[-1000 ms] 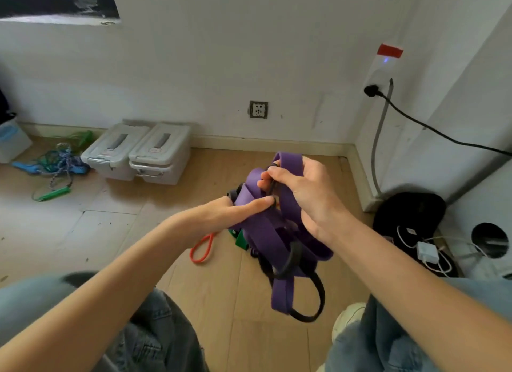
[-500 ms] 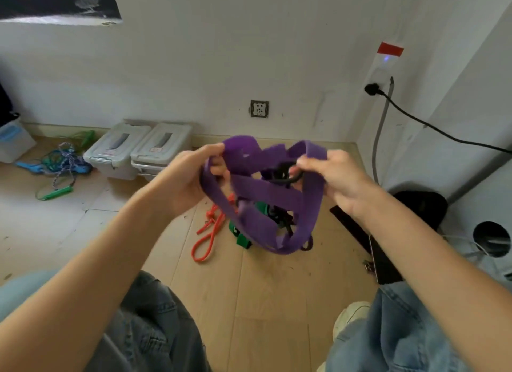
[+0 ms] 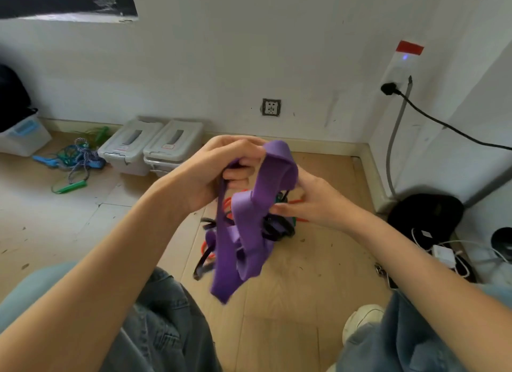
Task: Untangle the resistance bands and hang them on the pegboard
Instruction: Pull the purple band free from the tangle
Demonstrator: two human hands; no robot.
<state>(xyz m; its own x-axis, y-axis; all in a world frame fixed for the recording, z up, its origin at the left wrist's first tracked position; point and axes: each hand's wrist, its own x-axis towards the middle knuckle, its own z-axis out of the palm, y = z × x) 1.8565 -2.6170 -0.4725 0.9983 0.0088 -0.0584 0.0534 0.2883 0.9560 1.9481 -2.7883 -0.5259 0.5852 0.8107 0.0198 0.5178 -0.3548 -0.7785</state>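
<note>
Wood floor (image 3: pixel 291 302) and white wall, two lidded bins (image 3: pixel 151 147) at 10 o'clock, a rope heap (image 3: pixel 74 161) further at 9. Mid-frame: left hand (image 3: pixel 219 172) curled round the top of the purple band (image 3: pixel 243 233), right hand (image 3: pixel 313 202) at 3 o'clock of it, fingertips pinching into the knot, black band (image 3: pixel 279 230) still threaded through. Orange band (image 3: pixel 206 250) and green one on the floor beneath; nothing freed, nothing hung, no pegboard in sight, so judged early in the untangling.

Bare forearms (image 3: pixel 91 283) — blue jeans (image 3: pixel 166 330) — off-white shoe (image 3: pixel 360 317).
</note>
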